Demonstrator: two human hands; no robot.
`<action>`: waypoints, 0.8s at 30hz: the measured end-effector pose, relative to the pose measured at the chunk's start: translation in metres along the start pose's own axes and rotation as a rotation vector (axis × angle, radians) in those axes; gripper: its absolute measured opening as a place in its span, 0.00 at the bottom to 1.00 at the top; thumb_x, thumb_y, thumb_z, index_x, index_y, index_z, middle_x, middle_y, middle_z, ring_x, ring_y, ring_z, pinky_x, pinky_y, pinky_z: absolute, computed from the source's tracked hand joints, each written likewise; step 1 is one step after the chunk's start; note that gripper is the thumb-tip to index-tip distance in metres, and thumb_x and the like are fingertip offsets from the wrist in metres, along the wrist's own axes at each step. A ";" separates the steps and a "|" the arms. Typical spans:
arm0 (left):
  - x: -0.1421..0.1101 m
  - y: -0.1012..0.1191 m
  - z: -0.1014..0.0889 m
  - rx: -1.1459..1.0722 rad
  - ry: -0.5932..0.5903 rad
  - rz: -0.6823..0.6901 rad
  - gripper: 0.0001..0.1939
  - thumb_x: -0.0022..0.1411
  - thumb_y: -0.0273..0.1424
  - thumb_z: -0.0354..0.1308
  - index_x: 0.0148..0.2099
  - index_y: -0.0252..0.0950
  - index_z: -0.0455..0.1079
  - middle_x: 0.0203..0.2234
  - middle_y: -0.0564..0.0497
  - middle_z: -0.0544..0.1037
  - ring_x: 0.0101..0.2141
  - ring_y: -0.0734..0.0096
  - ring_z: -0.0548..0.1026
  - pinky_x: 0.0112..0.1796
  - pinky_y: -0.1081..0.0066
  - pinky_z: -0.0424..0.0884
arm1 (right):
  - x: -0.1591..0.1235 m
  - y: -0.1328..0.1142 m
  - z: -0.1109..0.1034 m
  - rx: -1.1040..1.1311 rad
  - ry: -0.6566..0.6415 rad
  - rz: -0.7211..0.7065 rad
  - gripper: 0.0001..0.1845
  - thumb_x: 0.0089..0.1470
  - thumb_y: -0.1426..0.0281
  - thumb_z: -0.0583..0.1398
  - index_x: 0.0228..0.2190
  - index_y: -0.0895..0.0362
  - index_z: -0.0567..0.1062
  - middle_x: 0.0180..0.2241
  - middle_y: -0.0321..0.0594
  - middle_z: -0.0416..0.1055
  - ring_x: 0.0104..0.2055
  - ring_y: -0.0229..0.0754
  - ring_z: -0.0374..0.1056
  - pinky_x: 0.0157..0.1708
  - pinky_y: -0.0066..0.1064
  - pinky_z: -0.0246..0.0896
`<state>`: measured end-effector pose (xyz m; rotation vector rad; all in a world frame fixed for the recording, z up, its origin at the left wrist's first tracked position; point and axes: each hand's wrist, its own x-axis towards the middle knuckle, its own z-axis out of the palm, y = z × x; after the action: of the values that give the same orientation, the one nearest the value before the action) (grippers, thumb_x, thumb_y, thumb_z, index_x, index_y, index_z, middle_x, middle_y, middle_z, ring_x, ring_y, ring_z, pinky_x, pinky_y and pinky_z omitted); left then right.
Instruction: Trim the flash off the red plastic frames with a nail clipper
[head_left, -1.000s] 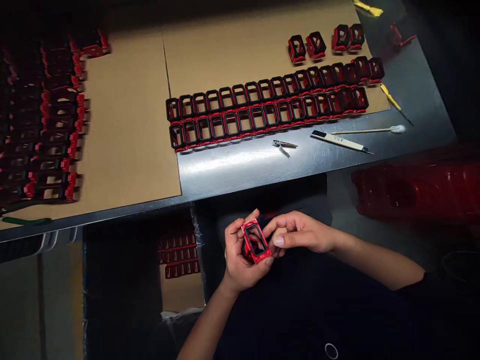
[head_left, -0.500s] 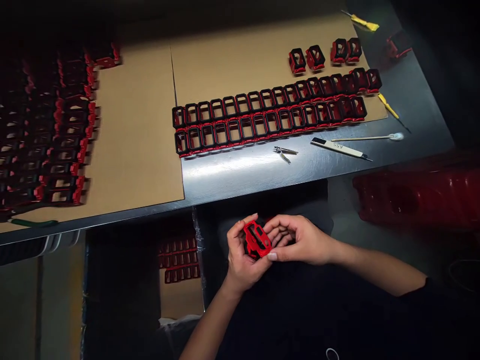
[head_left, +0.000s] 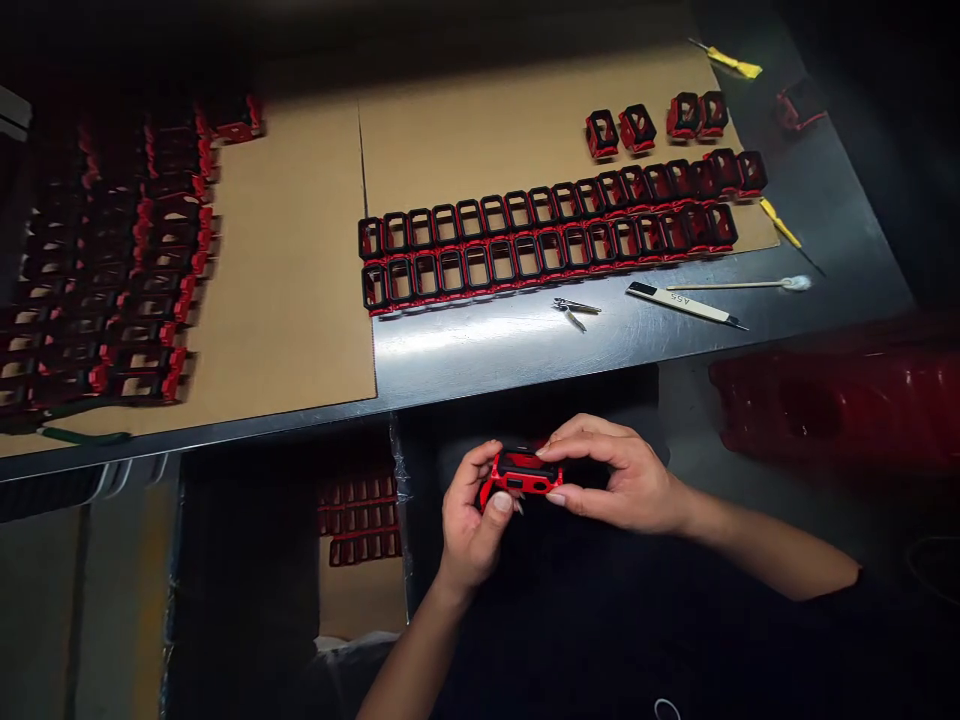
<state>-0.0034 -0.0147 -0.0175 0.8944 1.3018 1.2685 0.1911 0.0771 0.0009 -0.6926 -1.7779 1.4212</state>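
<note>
A red and black plastic frame (head_left: pixel 534 484) is held between my two hands, in front of the table's near edge. My left hand (head_left: pixel 471 520) grips its left end, thumb in front and fingers behind. At the other end, my right hand (head_left: pixel 626 475) pinches it between thumb and fingertips. One long side of the frame, with a dark slot and a round hole, faces up toward me. Part of its left end is hidden by my left fingers and thumb.
Two rows of similar frames (head_left: pixel 501 258) stand on cardboard (head_left: pixel 292 300). More frames (head_left: pixel 142 370) crowd the left. Nail clippers (head_left: pixel 574 310), a white-handled knife (head_left: pixel 682 304), a cotton swab (head_left: pixel 739 284) and two yellow-handled tools (head_left: pixel 781 222) lie rightward. A red object (head_left: pixel 832 405) sits below the table's right.
The frame has been turned from a steep tilt to nearly level, showing a different side. My right fingers have moved onto its right end. The view has shifted slightly.
</note>
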 end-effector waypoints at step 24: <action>-0.030 0.023 -0.090 0.990 0.277 -0.008 0.19 0.60 0.31 0.65 0.54 0.41 0.75 0.46 0.48 0.78 0.44 0.66 0.78 0.47 0.68 0.77 | 0.038 0.020 0.020 -0.155 -0.208 -0.217 0.25 0.59 0.73 0.66 0.57 0.53 0.72 0.49 0.44 0.76 0.49 0.42 0.75 0.47 0.30 0.76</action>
<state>-0.0896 -0.0564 -0.0014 1.4000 2.2144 0.7000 0.1521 0.1001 -0.0125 -0.4245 -2.0726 1.2551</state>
